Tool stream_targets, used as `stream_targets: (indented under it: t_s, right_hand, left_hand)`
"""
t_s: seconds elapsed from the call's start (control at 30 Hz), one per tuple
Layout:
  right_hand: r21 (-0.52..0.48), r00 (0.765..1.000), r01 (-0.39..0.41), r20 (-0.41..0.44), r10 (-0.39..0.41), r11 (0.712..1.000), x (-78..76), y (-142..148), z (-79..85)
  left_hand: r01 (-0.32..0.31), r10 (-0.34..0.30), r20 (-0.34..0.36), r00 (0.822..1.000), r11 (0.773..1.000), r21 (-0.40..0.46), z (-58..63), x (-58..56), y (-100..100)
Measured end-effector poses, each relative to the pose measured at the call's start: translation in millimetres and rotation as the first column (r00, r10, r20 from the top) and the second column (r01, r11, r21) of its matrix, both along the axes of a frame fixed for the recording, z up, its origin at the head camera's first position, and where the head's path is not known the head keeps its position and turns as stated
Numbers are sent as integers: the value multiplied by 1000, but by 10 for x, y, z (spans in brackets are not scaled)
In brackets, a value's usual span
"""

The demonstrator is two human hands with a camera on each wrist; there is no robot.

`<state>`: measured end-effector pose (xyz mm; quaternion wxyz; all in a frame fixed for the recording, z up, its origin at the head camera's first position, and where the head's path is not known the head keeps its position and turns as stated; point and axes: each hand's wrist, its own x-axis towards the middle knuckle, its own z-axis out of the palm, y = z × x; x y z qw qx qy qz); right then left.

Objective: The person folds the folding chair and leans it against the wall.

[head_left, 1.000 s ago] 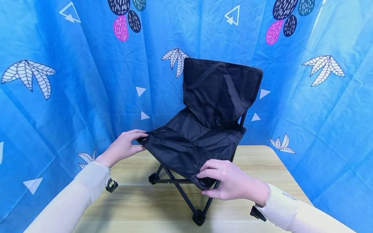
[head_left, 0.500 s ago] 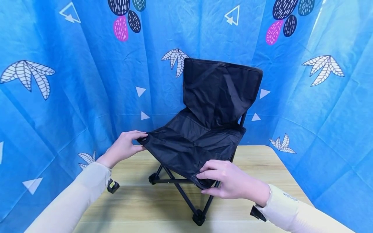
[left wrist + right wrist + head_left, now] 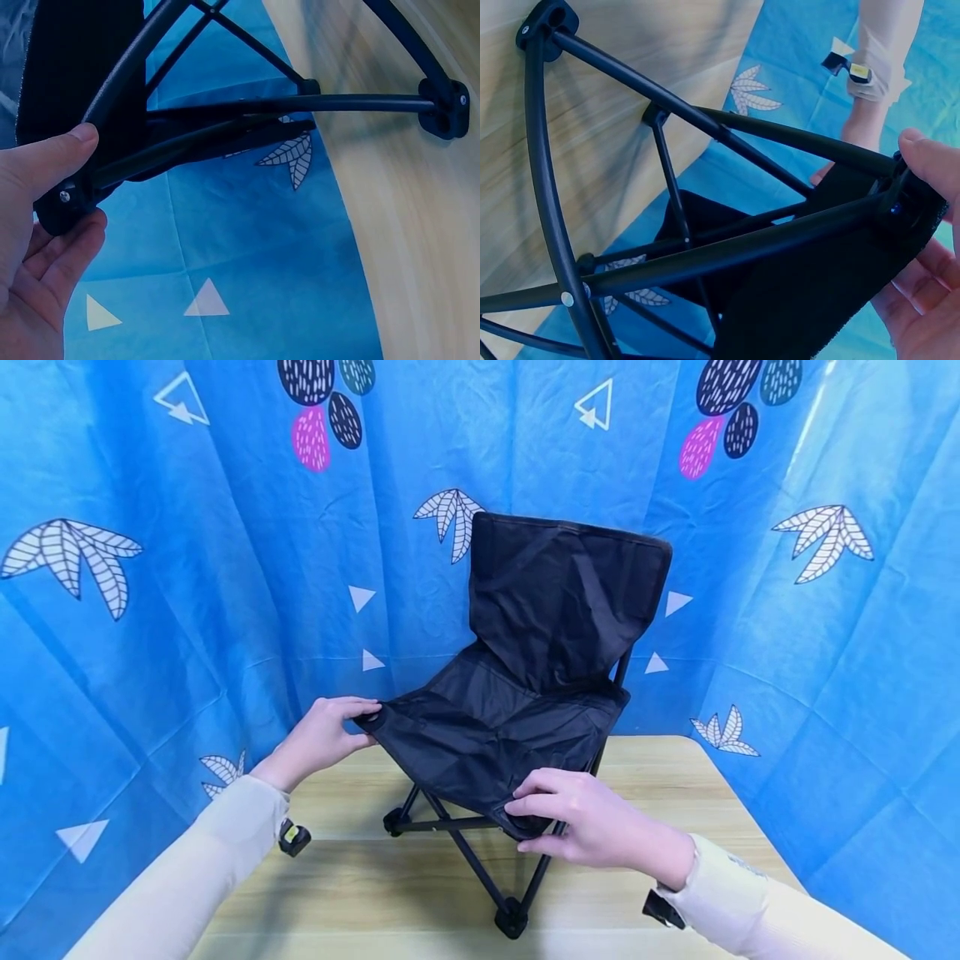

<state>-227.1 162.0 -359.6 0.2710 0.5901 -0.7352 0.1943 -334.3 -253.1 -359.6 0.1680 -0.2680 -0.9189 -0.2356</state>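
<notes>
A black folding chair (image 3: 487,727) stands unfolded on the table, its fabric back upright and its seat spread out. At the seat's front left corner my left hand (image 3: 318,735) grips the fabric and the joint under it, thumb below and fingers above. My right hand (image 3: 592,818) holds the front right corner the same way. In the left wrist view, the left thumb (image 3: 60,157) lies against the plastic corner joint (image 3: 67,206). The right wrist view has the right hand (image 3: 922,277) around the other corner joint (image 3: 900,202), with crossed leg tubes (image 3: 735,247) beneath the seat.
The wooden table (image 3: 337,893) bears the chair's feet, one of them a black plastic foot (image 3: 512,918) near the front. A blue patterned curtain (image 3: 247,568) hangs close behind the chair and along both sides.
Both hands keep their grip on the front corners. The right corner and right hand have risen very slightly, and the head view has shifted a little.
</notes>
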Motion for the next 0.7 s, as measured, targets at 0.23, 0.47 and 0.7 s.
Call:
stream_targets:
  t_s: [0.23,0.47,0.7]
  right_hand:
    - [-16,1000,-1,-6,1,1000,-18,20,37]
    - [-41,999,-32,-13,32,999,-55,30,58]
    - [-54,999,-37,-2,37,998,-74,38,82]
  left_hand:
    - [-5,5,39,999,1000,-2,76,5,48]
    - [-15,15,43,999,1000,-8,109,32,92]
    - [-20,19,53,998,1000,9,126,57,114]
